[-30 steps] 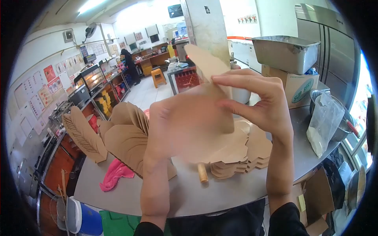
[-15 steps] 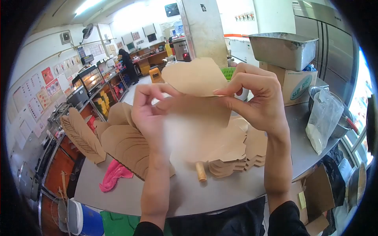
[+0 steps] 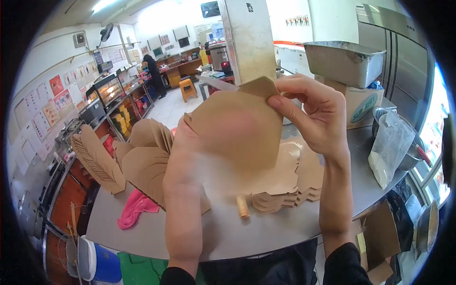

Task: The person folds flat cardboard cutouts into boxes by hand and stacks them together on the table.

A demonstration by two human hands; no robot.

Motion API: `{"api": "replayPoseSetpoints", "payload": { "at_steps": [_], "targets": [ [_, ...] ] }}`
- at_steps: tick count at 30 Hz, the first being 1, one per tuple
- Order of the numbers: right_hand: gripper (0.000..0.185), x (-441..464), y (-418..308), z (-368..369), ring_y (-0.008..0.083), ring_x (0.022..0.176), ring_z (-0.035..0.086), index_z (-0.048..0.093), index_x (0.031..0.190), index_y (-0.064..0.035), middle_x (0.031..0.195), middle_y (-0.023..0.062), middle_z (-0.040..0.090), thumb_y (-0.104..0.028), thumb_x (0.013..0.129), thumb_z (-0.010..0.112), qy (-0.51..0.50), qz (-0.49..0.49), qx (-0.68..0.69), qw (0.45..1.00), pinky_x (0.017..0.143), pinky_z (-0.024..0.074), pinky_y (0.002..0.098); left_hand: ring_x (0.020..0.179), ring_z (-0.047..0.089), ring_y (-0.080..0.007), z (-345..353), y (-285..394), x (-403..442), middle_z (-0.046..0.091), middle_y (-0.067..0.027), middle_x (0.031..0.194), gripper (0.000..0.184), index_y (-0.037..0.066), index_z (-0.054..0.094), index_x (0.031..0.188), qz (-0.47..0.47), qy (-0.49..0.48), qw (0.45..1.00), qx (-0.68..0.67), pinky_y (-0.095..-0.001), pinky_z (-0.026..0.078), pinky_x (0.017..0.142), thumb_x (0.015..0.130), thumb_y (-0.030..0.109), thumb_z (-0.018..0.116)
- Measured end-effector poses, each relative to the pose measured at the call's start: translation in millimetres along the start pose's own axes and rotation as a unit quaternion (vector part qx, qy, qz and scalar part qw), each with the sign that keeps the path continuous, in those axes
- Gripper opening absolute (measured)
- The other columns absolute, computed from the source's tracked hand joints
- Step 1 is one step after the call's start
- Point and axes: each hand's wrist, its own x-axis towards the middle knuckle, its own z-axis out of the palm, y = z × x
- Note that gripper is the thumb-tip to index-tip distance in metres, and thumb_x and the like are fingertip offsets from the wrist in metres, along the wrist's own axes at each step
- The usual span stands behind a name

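A brown cardboard box blank (image 3: 237, 128), partly folded, is held up in front of me over the table. My right hand (image 3: 313, 111) pinches its upper right corner between thumb and fingers. My left hand (image 3: 183, 152) is at its left edge, gripping it; most of those fingers are hidden or blurred. Below it lies a stack of flat cardboard blanks (image 3: 275, 202). To the left stand nested folded cardboard pieces (image 3: 145, 164) and another row of nested pieces (image 3: 97, 159). A short wooden cylinder (image 3: 242, 207) lies by the flat stack.
A pink cloth (image 3: 137, 209) lies on the grey table (image 3: 228, 240). At right are a plastic bag of white powder (image 3: 387, 147) and a metal pan (image 3: 344, 61) on a carton (image 3: 358, 102). A person in dark clothing (image 3: 154, 78) stands far back left.
The blank has tilted, so its broad face now shows and the upper flap is turned. My left hand has slid down its left side; my right hand has stayed near the upper right corner.
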Motion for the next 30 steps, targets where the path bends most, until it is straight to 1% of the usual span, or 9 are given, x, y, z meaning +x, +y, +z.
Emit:
{"api": "replayPoseSetpoints", "payload": {
  "at_steps": [3,5,8,12,14,18,20,24,30],
  "targets": [
    [0.024,1.7,-12.1,1.9,0.0105,0.076,0.065,0.079,0.109,-0.0051,0.085,0.0067,0.071,0.002,0.087,0.074,-0.013,0.023,0.031,0.999,0.07,0.0522,0.0269,0.105,0.072,-0.0195,-6.7,-0.4,-3.8,0.073,-0.0093,0.119,0.049,0.0,0.062,0.131,0.018,0.022,0.999,-0.02,-0.0345,0.06,0.091,0.086,0.002,0.08],
    [0.03,6.9,-21.3,-5.9,0.016,0.079,0.065,0.078,0.109,-0.0004,0.088,0.0104,0.068,0.013,0.084,0.069,-0.096,-0.071,-0.117,0.986,0.072,0.0529,0.0257,0.11,0.071,-0.0199,-1.4,11.6,-6.3,0.072,-0.0093,0.12,0.048,0.0,0.062,0.132,-0.058,-0.02,0.995,-0.078,-0.0364,0.059,0.094,0.088,0.004,0.078],
    [0.04,6.4,-15.0,-3.6,0.0184,0.08,0.067,0.08,0.11,-0.0041,0.09,0.0124,0.065,0.016,0.078,0.067,-0.063,-0.152,-0.157,0.974,0.073,0.054,0.0264,0.111,0.071,-0.0206,-4.0,15.5,-11.7,0.072,-0.01,0.12,0.047,-0.001,0.062,0.132,-0.04,-0.046,0.99,-0.127,-0.0371,0.058,0.095,0.089,0.005,0.077],
    [0.042,6.0,-20.4,-10.4,0.0185,0.079,0.067,0.081,0.106,-0.006,0.093,0.0119,0.064,0.016,0.075,0.063,-0.066,-0.192,-0.21,0.956,0.068,0.0547,0.0262,0.108,0.07,-0.0151,-1.5,4.7,-16.0,0.071,-0.009,0.125,0.054,-0.001,0.061,0.136,-0.004,-0.106,0.988,-0.115,-0.0299,0.056,0.092,0.085,0.001,0.079],
    [0.043,4.3,-19.6,-9.8,0.0189,0.078,0.067,0.082,0.103,-0.0066,0.095,0.0127,0.062,0.016,0.073,0.062,-0.081,-0.185,-0.188,0.961,0.065,0.0553,0.0263,0.109,0.069,-0.0145,6.1,4.4,-15.2,0.071,-0.0086,0.125,0.051,0.0,0.062,0.135,-0.041,-0.053,0.995,-0.077,-0.0302,0.056,0.093,0.087,0.003,0.079],
    [0.043,0.6,-14.0,-5.4,0.0196,0.078,0.068,0.082,0.1,-0.0066,0.096,0.0154,0.062,0.013,0.068,0.063,-0.085,-0.172,-0.108,0.976,0.062,0.057,0.027,0.11,0.069,-0.0152,3.4,5.1,-15.4,0.071,-0.0091,0.126,0.049,0.0,0.062,0.134,-0.053,-0.056,0.995,-0.071,-0.031,0.056,0.093,0.088,0.004,0.079],
    [0.04,0.7,-21.1,-3.0,0.0207,0.077,0.068,0.081,0.098,-0.005,0.099,0.0189,0.062,0.011,0.067,0.063,-0.082,-0.151,-0.12,0.978,0.066,0.0593,0.0287,0.107,0.072,-0.0242,-2.1,3.4,-11.8,0.071,-0.0141,0.122,0.053,-0.001,0.059,0.135,-0.063,-0.086,0.99,-0.096,-0.0375,0.058,0.095,0.086,0.003,0.077],
    [0.038,1.7,-7.9,0.5,0.0214,0.077,0.068,0.081,0.098,-0.0028,0.101,0.0219,0.063,0.009,0.067,0.063,-0.063,-0.19,-0.109,0.974,0.07,0.0605,0.0302,0.109,0.07,-0.0186,-6.5,-8.9,-6.8,0.072,-0.011,0.123,0.045,0.0,0.062,0.133,-0.047,-0.117,0.981,-0.146,-0.0329,0.057,0.094,0.09,0.002,0.076],
    [0.037,1.8,-16.8,5.7,0.0278,0.081,0.073,0.079,0.096,0.0036,0.092,0.025,0.071,0.002,0.065,0.059,-0.055,-0.181,-0.099,0.977,0.074,0.0614,0.0336,0.107,0.071,-0.0179,4.0,-0.5,-3.2,0.072,-0.0098,0.123,0.044,0.001,0.062,0.133,-0.012,-0.056,0.989,-0.138,-0.0328,0.057,0.093,0.091,0.001,0.074]
  ]
}}
